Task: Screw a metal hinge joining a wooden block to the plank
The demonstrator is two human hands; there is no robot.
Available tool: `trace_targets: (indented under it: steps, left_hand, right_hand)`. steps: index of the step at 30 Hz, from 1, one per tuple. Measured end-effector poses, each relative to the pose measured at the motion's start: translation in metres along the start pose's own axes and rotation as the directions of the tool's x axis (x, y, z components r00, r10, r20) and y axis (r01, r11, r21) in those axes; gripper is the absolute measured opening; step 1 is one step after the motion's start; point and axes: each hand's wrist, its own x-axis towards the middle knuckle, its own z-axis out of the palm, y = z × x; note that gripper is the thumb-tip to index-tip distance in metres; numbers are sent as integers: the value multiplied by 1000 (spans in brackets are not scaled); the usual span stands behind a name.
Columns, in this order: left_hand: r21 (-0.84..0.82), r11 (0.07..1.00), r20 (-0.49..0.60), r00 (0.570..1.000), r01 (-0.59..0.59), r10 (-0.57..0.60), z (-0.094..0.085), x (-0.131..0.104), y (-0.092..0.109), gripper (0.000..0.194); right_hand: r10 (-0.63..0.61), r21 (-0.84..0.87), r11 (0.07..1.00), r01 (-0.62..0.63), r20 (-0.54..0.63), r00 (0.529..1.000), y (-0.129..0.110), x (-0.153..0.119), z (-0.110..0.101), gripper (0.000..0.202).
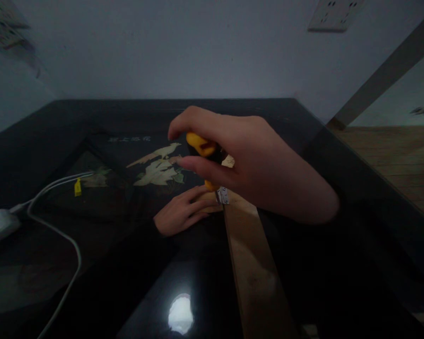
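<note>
My right hand [247, 155] is curled around a yellow-and-black screwdriver [202, 145], with the index finger and thumb reaching past its handle. The handle stands above a small silver hinge [224, 195], and its tip is hidden. The hinge lies at the far end of a long wooden board [249, 249] that runs toward me. My left hand [183, 210] rests from the left, its fingers stretched out flat over a paler wooden piece beside the hinge. What the left fingertips press on is partly hidden.
The glossy black table [102, 221] carries a bird-and-flower picture [159, 172]. On the left, a white cable [77, 249] with a yellow tag [77, 187] leads from a white power strip [2, 226]. A wall [162, 52] with sockets [334, 14] stands behind the table.
</note>
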Motion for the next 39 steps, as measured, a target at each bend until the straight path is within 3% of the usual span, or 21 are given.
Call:
trace_targets:
  steps: [4, 21, 39]
  left_hand:
    - [-4, 1000, 7, 1000, -14, 14, -3, 3, 2, 34]
    - [17, 1000, -7, 1000, -7, 7, 0, 0, 0, 31]
    - [-1, 999, -25, 999, -39, 39, -1, 2, 2, 28]
  right_hand:
    - [53, -42, 998, -53, 11, 999, 1, 4, 3, 33]
    - [24, -1, 1000, -24, 73, 997, 1, 1, 0, 27]
    - [-8, 23, 1000, 7, 45, 999, 5, 0, -3, 26]
